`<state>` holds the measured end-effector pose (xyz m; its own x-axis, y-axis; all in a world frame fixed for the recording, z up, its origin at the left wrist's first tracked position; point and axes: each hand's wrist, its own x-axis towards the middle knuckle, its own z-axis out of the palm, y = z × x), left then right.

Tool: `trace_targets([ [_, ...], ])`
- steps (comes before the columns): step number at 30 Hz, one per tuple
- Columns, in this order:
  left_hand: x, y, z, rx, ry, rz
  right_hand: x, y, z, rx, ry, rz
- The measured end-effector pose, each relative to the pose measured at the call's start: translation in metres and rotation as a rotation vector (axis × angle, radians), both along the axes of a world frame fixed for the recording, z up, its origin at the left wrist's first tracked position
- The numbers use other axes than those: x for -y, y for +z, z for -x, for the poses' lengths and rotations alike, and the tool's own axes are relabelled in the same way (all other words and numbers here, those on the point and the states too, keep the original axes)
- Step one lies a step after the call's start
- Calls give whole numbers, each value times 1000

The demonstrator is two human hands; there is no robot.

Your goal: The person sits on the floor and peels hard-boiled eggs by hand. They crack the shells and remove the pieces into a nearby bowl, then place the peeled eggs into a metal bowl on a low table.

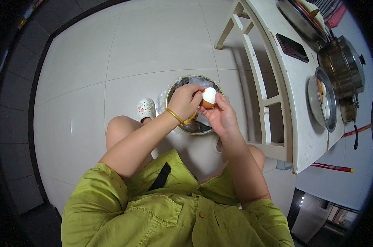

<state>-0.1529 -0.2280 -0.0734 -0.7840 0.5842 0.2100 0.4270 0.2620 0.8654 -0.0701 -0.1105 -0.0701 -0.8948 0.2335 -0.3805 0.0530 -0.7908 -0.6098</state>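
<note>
A partly peeled boiled egg is held over a waste bin, bare white on top with brown shell around its lower part. My right hand grips it from the right, thumb and fingers around the shell. Against its left side, my left hand pinches at the shell edge with thumb and forefinger; a yellow bangle circles that wrist. Under both hands stands the round bin, dark inside, yellow-rimmed and lined with clear plastic. Scraps and wrappers lie in it, partly hidden by my hands.
To the right, a worn white table bears a metal bowl of peeled and brown eggs, a phone, a lidded steel pot and a long-handled pan. My white clog rests left of the bin.
</note>
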Motion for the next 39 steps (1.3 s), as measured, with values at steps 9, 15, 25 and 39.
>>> trace_targets([
  [9, -4, 1, -3, -265, 29, 50, 1, -7, 1, -49, 51, -57],
  [15, -5, -2, -4, -427, 98, 34, 1, -5, 1, -95, 91, -36],
  [25, -5, 3, -3, -244, 213, -64, 1, -2, 0, -140, 87, -49],
  [39, 1, 2, 3, 5, 116, -47, 0, 0, 2, -186, 0, -44],
])
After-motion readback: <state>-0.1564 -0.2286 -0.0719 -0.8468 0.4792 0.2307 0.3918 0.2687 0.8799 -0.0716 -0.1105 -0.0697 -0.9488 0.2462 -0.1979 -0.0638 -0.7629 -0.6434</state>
